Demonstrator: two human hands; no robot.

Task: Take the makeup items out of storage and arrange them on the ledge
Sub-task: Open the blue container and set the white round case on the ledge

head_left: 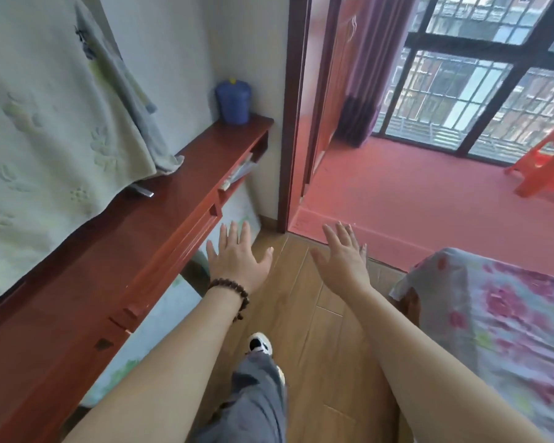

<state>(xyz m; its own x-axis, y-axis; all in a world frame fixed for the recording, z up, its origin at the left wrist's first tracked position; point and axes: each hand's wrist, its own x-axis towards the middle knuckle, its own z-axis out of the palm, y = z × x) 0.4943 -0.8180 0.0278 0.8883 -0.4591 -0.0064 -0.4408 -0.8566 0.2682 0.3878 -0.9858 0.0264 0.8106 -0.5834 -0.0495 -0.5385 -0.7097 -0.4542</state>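
Note:
A long red-brown wooden ledge runs along the left wall. On its far end stands a blue lidded container. A small silvery item lies on the ledge beside the hanging cloth. My left hand, with a bead bracelet at the wrist, is stretched out flat over the floor just right of the ledge's edge, holding nothing. My right hand is also spread flat and holds nothing, out over the wooden floor. An open compartment under the ledge's far end holds papers or packets.
A pale green towel hangs over the ledge at left. A floral-covered bed fills the right. Ahead, a doorway opens to a red-floored balcony with a purple curtain and an orange stool. My leg and shoe stand on wooden floor.

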